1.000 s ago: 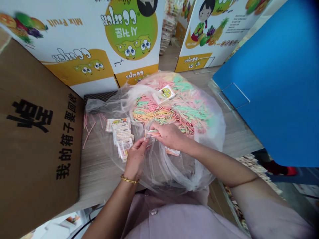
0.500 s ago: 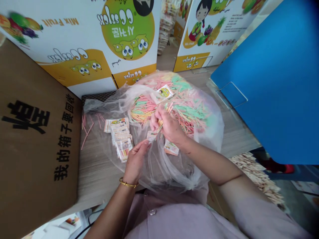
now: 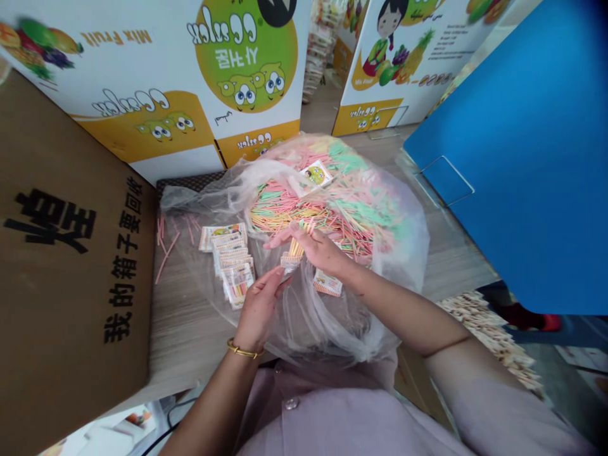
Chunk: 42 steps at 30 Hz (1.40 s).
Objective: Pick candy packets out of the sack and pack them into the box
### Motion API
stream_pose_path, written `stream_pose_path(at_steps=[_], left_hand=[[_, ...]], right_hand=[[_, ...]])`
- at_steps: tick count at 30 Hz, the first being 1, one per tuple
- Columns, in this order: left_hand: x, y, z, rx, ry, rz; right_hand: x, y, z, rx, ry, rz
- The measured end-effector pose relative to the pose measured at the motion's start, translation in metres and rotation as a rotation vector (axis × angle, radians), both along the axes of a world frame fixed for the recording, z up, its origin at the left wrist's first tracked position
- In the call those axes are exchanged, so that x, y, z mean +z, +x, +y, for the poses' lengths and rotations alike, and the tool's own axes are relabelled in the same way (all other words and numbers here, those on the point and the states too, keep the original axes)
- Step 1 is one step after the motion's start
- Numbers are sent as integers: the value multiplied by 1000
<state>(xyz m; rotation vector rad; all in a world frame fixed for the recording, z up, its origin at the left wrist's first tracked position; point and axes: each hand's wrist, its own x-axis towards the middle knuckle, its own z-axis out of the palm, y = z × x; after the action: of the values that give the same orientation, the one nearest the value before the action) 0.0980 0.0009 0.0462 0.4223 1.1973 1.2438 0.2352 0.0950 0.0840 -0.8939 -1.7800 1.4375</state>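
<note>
My left hand (image 3: 260, 304) pinches a small printed packet (image 3: 290, 263) by its lower part. Several thin coloured sticks (image 3: 297, 246) stand with their lower ends at the packet's top edge; whether they are inside it I cannot tell. My right hand (image 3: 320, 249) is closed on these sticks, some of its fingers stretched out to the left. Behind the hands, a clear plastic bag (image 3: 408, 253) holds a big heap of pink, green and yellow sticks (image 3: 280, 206). One packet (image 3: 316, 174) lies on the heap. Left of my hands is an overlapping row of filled packets (image 3: 237, 282).
More packets (image 3: 327, 282) lie by my right wrist. A brown carton (image 3: 71, 266) stands at the left, white printed boxes (image 3: 156, 82) behind, and a blue panel (image 3: 522, 152) at the right. Loose pink sticks (image 3: 167, 256) lie on the table (image 3: 180, 342).
My right hand has come down slightly and its fingers have spread out to the left. The sticks have moved down to the packet's top edge. My left hand has hardly moved.
</note>
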Motion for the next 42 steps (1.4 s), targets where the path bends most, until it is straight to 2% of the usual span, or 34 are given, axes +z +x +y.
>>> stream_pose_path(at_steps=[3,6,9,14,20,25,28,31,35,39,42], left_hand=[[-1,2,0,-12,15,37],[0,3,1,-48,10,30],[2,3,1,-49,-11,10],[1,4,1,-57,-5,15],[-7,0,0,-60,46,112],[-12,-9,-5,-152,136,332],[-13,-10,-6,-161,147,352],[-14,-6,-5,-119,140,277],[-9,-1,-1,-43,110,124],[2,0,0,-35,65,16],[8,-2,0,-70,42,-59]], right_hand=[[-3,0,2,-146,36,-20],[-2,0,5,-260,-4,96],[4,1,5,-236,-63,157],[11,-1,0,-198,-122,129],[2,-4,4,-81,-100,64],[-6,-3,13,-167,-319,148],[-6,-2,13,-203,-322,151],[-3,-2,8,-170,-179,75],[-4,-2,3,-18,-84,-23],[-6,3,3,115,-216,81],[-3,7,6,140,-288,136]])
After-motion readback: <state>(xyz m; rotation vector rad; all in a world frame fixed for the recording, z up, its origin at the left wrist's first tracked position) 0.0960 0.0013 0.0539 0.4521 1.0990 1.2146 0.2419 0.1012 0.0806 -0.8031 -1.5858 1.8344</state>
